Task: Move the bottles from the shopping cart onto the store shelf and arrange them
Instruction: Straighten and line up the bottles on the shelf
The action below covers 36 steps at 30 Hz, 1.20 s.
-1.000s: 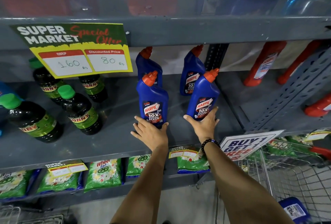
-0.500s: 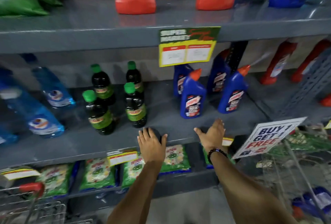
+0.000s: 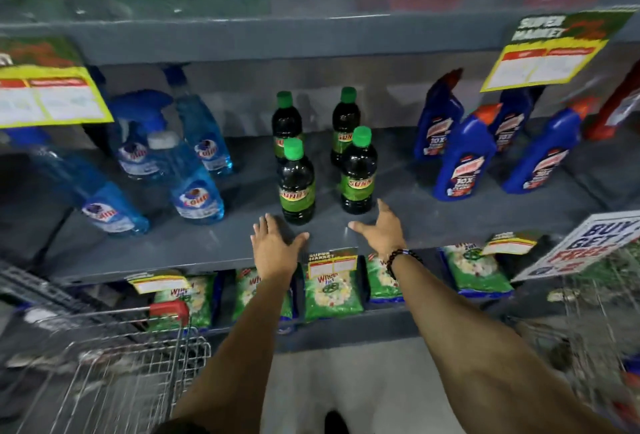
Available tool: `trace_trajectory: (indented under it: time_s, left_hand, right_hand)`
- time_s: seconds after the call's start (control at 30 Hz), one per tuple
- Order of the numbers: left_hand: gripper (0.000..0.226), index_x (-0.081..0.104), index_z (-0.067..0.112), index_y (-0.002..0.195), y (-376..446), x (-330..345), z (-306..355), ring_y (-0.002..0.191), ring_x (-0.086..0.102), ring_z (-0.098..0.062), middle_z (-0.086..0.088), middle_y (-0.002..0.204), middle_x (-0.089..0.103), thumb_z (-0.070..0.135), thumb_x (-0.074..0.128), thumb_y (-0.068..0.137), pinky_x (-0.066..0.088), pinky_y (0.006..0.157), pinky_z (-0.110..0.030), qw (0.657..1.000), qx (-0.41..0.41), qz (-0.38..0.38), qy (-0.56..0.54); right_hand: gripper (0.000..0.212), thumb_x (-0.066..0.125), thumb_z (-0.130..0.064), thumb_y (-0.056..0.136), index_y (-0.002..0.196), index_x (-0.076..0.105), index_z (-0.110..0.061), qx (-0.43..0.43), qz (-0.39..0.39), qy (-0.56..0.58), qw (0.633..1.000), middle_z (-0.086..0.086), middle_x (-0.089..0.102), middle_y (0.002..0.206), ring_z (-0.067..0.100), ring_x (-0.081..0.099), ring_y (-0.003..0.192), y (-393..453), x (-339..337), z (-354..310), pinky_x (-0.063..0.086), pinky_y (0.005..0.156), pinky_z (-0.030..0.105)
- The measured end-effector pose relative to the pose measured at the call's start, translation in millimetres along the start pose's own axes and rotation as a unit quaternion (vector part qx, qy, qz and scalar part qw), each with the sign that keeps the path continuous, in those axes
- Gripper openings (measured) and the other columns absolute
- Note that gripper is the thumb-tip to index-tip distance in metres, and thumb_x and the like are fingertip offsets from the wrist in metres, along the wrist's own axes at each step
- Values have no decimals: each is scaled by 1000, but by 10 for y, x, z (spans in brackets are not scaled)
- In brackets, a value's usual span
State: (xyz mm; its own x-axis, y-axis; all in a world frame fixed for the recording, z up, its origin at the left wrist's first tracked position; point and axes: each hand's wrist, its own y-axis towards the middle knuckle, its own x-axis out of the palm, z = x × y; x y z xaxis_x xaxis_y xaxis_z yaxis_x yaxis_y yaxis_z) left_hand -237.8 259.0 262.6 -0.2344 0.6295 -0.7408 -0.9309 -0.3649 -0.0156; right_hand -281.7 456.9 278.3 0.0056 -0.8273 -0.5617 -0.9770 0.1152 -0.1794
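Both my hands reach over the front of the grey middle shelf (image 3: 194, 243), empty, fingers spread. My left hand (image 3: 275, 246) lies just in front of the nearest dark bottle with a green cap (image 3: 296, 184). My right hand (image 3: 382, 232) hovers below a second dark green-capped bottle (image 3: 358, 172). Two more dark bottles (image 3: 287, 125) stand behind them. Several blue toilet-cleaner bottles with orange caps (image 3: 462, 156) stand at the right of the shelf. Light blue spray bottles (image 3: 194, 187) stand at the left.
A wire shopping cart with a red handle (image 3: 138, 357) is at the lower left; another cart (image 3: 595, 312) is at the right under a "Buy 1 get 1 free" sign (image 3: 585, 246). Green packets (image 3: 332, 291) fill the lower shelf. Price cards (image 3: 550, 55) hang from the upper shelf.
The view has swung left. Both hands left the blue toilet-cleaner bottles, which stay on the shelf, and moved over to the dark green-capped bottles.
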Motion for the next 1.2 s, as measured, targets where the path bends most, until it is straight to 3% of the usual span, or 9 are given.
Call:
trace_trajectory:
  time_s: [0.17, 0.3, 0.47, 0.67, 1.2]
  left_hand:
    - [92, 30, 11, 143, 238, 49, -2, 143, 19, -28, -12, 151, 33, 44, 74, 69, 10, 120, -44, 997, 6, -7, -71]
    - [75, 44, 12, 134, 302, 138, 33, 141, 26, -27, -13, 143, 46, 44, 71, 72, 12, 120, -43, 994, -18, 49, -96]
    - [64, 49, 11, 130, 314, 185, 34, 139, 31, -28, -12, 139, 52, 43, 66, 77, 12, 119, -42, 995, -5, 66, -69]
    - [67, 43, 13, 135, 335, 188, 63, 139, 30, -27, -11, 142, 47, 45, 61, 80, 12, 119, -41, 996, -19, 68, -47]
    - [67, 40, 14, 137, 358, 191, 113, 138, 30, -28, -13, 141, 46, 47, 58, 82, 14, 118, -43, 996, -40, 76, -23]
  right_hand:
    - [79, 82, -23, 64, 133, 45, -10, -9, 23, 55, 998, 10, 56, 135, 28, 50, 126, 204, 58, -70, 41, 105, 40]
    - [80, 82, -17, 66, 136, 43, -9, -11, 45, 82, 996, 10, 58, 133, 24, 52, 123, 231, 121, -64, 39, 99, 29]
    - [61, 80, -15, 66, 119, 52, -4, -1, 102, 104, 989, 15, 66, 118, 30, 59, 112, 232, 218, -126, 46, 94, 35]
    - [58, 80, -17, 66, 115, 53, -5, -2, 120, 92, 988, 16, 67, 115, 32, 59, 110, 220, 244, -154, 48, 95, 44]
    - [59, 79, -20, 69, 120, 51, -8, -2, 96, 82, 992, 14, 65, 119, 31, 58, 112, 228, 217, -151, 45, 94, 38]
